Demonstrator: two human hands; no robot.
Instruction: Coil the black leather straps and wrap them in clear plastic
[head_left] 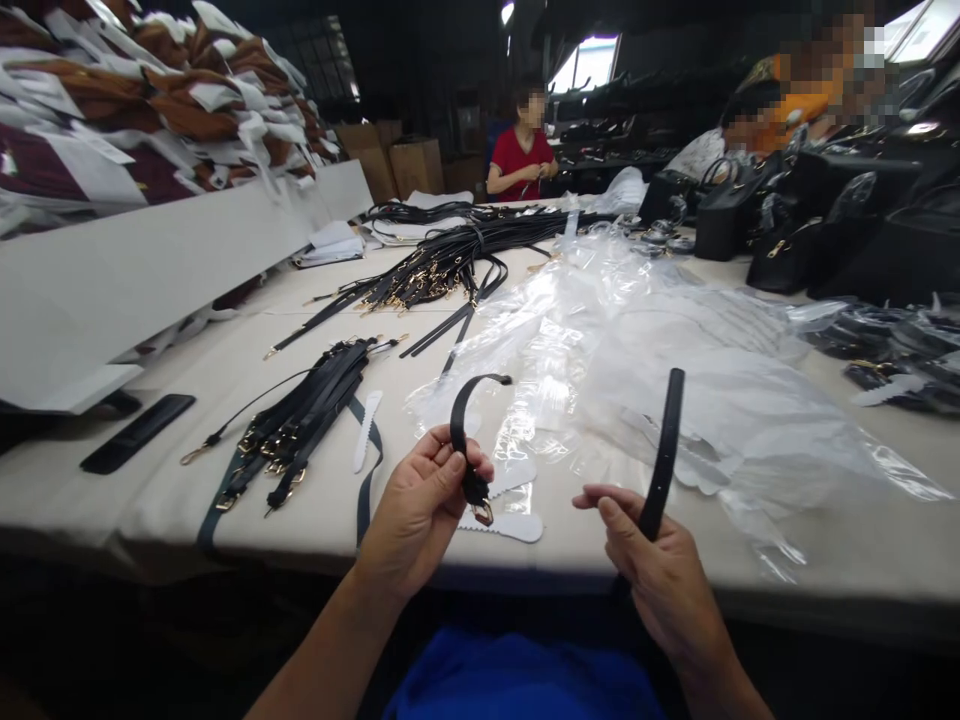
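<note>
Between the thumb and fingers of my left hand (420, 500) is a black buckle strap (459, 415); its free end curls up and over, and a gold buckle hangs below the fingers. My right hand (652, 560) grips a black strap end (665, 440) with punched holes, which points upward. Whether the two pieces join below the table edge is hidden. Left of my left hand lies a bundle of black straps (315, 410) with gold buckles and clips. White serrated card strips (517, 526) lie on the table just beyond my hands.
Clear plastic bags (675, 340) cover the table's right middle. A larger pile of black straps (435, 260) lies farther back. Black handbags (810, 230) stand at right; a black phone-like slab (139, 433) lies left. A person in red (521, 160) sits opposite.
</note>
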